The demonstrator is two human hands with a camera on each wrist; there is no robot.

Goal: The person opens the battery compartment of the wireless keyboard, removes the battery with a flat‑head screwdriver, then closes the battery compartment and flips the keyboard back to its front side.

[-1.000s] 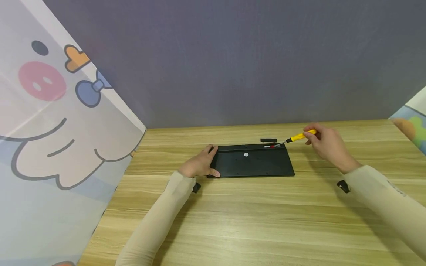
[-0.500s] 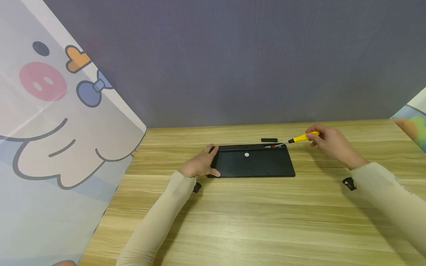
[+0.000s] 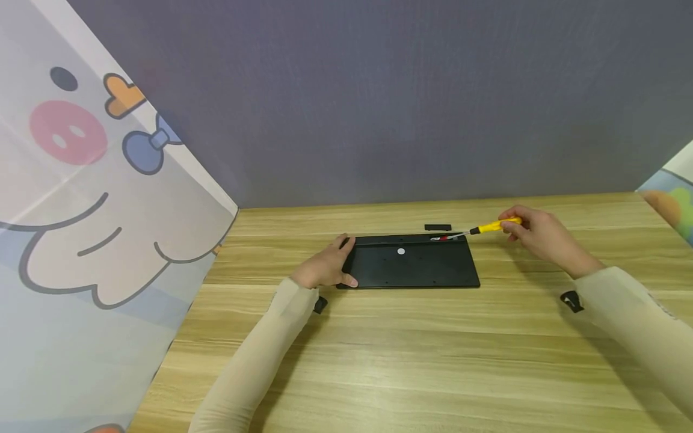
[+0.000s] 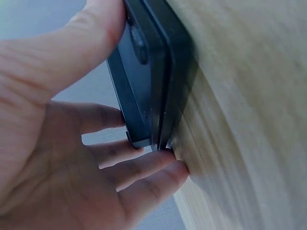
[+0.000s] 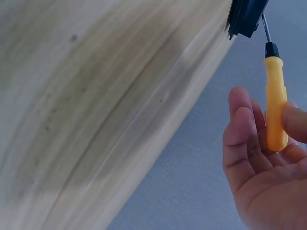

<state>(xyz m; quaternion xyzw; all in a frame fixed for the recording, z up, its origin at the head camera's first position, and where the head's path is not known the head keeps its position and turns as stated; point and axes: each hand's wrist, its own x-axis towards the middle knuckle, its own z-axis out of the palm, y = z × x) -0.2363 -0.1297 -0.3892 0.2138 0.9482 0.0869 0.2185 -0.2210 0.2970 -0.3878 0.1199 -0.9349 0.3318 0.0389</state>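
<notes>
Yellow screwdriver (image 3: pixel 491 227) in head and right wrist views only.

From the grip of your right hand (image 3: pixel 544 237), the screwdriver (image 3: pixel 493 227) spans the gap to the black panel (image 3: pixel 417 267), blocking a straight pass there. Just beyond the panel's far edge lies a small black strip (image 3: pixel 437 227), and the grey wall (image 3: pixel 379 120) closes that side. Nearer you than both hands, bare tabletop (image 3: pixel 411 349) leaves a wide lane. The panel fills most of the space between your left hand (image 3: pixel 325 264) and the screwdriver; any gap beneath that hand is hard to judge.
</notes>
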